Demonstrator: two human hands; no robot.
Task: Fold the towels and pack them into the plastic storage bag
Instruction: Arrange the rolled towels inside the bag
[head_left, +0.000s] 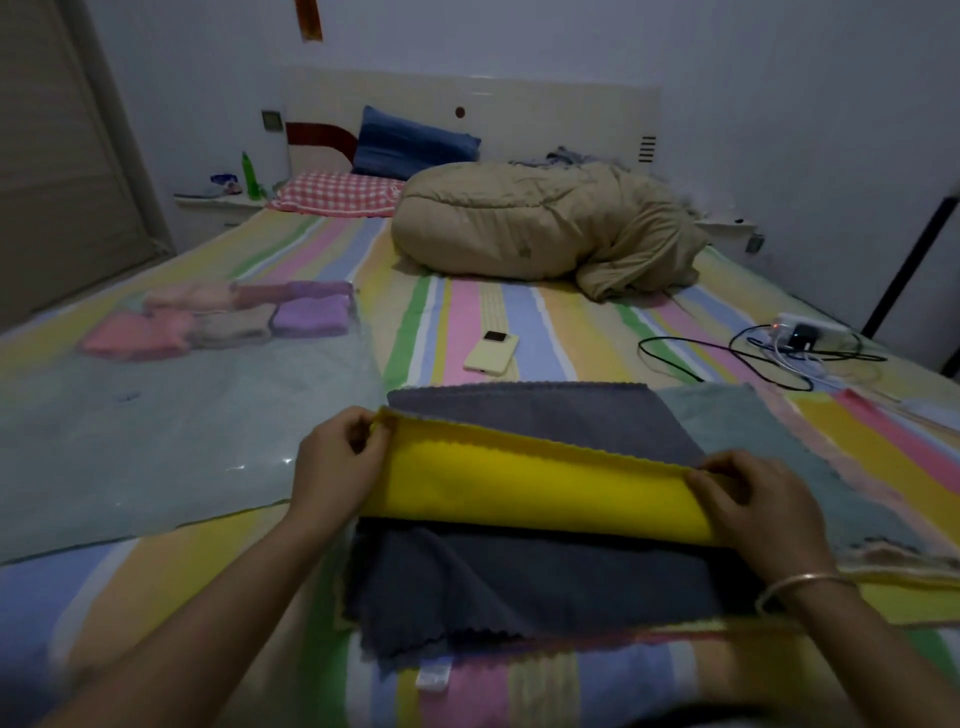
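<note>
A yellow towel (524, 486) lies folded over as a long band across a dark grey towel (519, 582) on the striped bed. My left hand (337, 462) pinches the yellow towel's left corner. My right hand (753, 499) pinches its right corner. A pale green-grey towel (737, 426) shows underneath at the right. The clear plastic storage bag (171, 436) lies flat to the left, with several folded pink, beige and purple towels (228, 319) at its far end.
A yellow phone (491, 352) lies on the striped bedsheet (156, 571) beyond the towels. A power strip with cables (795, 338) sits at the right. A bundled tan duvet (540, 228) and pillows (337, 195) fill the head of the bed.
</note>
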